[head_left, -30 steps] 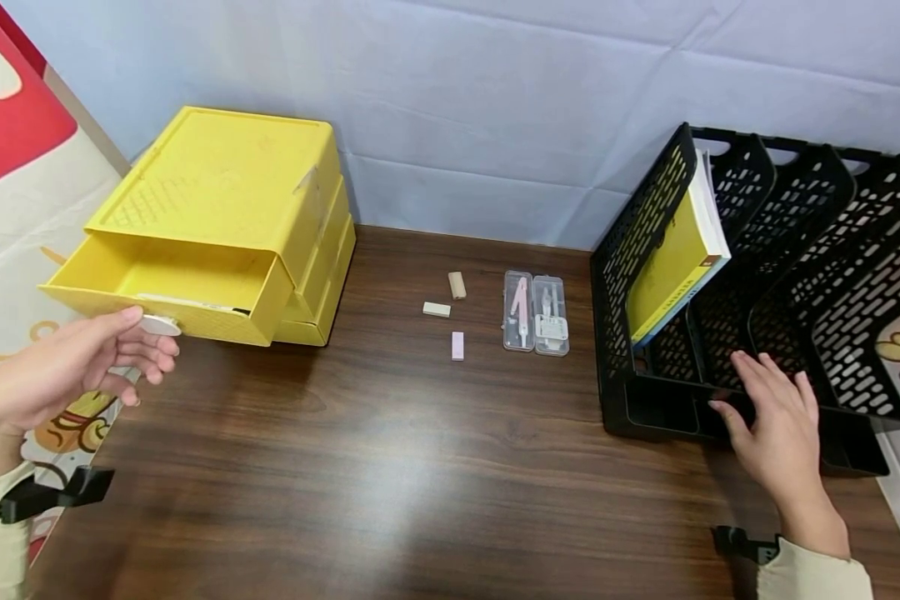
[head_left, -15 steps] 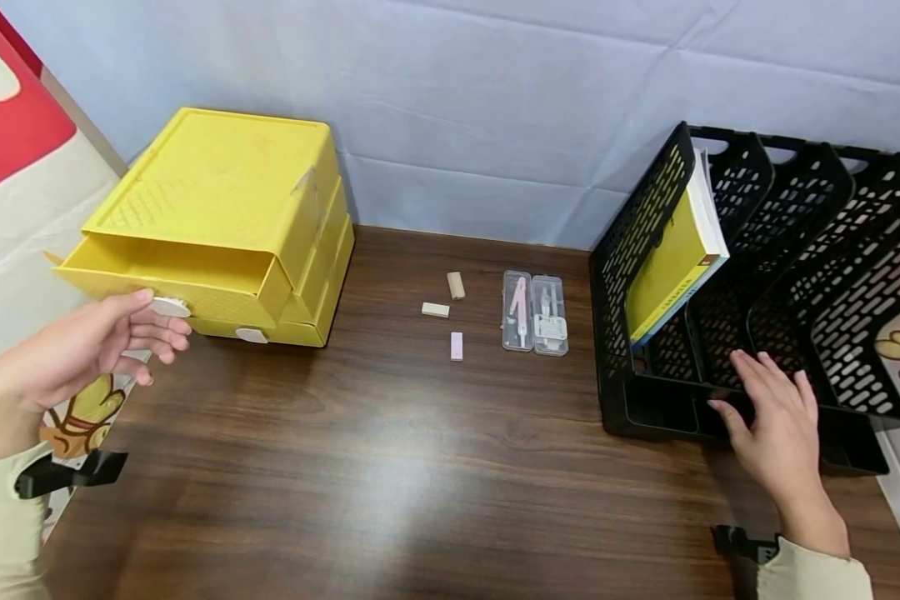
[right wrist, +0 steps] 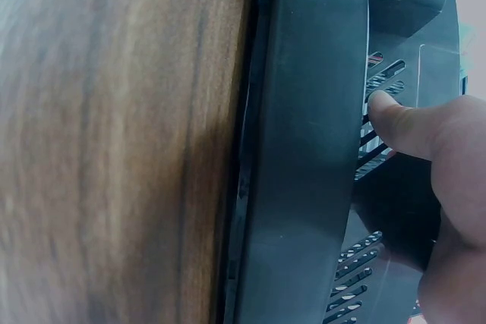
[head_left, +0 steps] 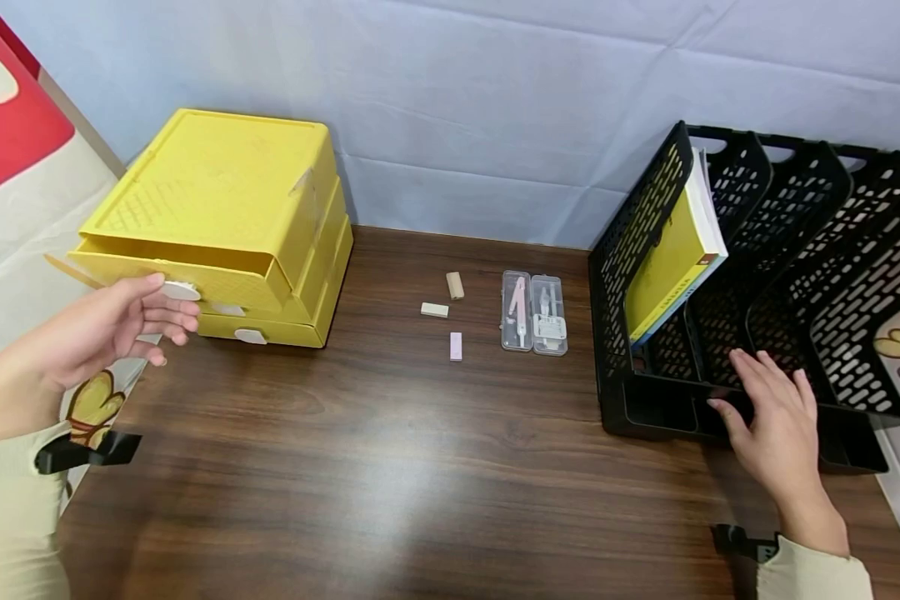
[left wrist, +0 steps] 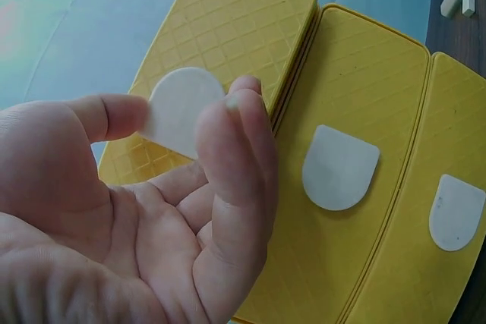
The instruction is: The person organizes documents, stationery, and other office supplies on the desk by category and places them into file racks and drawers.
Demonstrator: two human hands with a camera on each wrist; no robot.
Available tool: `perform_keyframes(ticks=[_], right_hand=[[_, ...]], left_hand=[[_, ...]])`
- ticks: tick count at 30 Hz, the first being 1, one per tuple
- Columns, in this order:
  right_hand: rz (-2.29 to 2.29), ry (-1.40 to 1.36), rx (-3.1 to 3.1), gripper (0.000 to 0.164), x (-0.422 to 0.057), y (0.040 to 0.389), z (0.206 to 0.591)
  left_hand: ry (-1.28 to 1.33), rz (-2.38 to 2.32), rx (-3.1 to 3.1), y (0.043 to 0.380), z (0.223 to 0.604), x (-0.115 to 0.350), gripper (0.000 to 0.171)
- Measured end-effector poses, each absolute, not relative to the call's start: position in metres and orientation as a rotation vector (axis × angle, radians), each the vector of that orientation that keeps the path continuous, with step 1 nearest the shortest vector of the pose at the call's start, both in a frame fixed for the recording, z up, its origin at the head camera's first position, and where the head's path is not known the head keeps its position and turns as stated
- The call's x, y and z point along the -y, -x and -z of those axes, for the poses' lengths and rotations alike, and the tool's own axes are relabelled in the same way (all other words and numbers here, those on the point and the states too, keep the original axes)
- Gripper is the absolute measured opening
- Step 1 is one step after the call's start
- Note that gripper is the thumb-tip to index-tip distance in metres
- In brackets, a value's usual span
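Note:
My left hand [head_left: 112,333] is at the top drawer [head_left: 247,282] of the yellow drawer box [head_left: 210,175]. Its thumb and fingers pinch the drawer's white pull tab [left wrist: 182,108]. This drawer stands a little way out, and only a narrow dark opening shows above its front. Two lower drawers, each with a white tab such as the middle tab [left wrist: 340,168], look pushed in. On the right, my right hand [head_left: 780,425] rests at the front tray of a black file organizer [head_left: 660,408], fingers relaxed. In the right wrist view its thumb [right wrist: 402,123] lies over the slotted plastic.
Between box and organizer lie a tan eraser [head_left: 455,286], a white eraser [head_left: 434,310] and a lilac eraser [head_left: 456,346]. Beside them is an opened clear case [head_left: 534,312] with a pink compass. A yellow book [head_left: 667,258] stands in the organizer's left slot.
My left hand has moved right and inward, sliding the top drawer most of the way in. Lower white tabs have come into view. The right hand has stayed put.

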State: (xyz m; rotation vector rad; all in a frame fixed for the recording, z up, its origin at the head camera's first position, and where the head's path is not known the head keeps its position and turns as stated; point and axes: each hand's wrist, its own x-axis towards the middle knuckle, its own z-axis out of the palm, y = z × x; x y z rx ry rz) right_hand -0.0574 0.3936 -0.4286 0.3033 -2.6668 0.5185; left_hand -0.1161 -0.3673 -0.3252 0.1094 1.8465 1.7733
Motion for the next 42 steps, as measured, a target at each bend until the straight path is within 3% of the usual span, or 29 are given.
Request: perform_keyframes(ticks=[34,42], right_hand=[[-0.515,-0.305,2.656,0.064,-0.393,0.059,0.428],[-0.528,-0.306,2.652,0.059,-0.393,0.058,0.428]], left_hand=[[-0.188,-1.898,-1.661,0.14,0.328,0.361,0.058],[-0.328,-1.94,-1.704,0.131,0.339,0.361,0.048]])
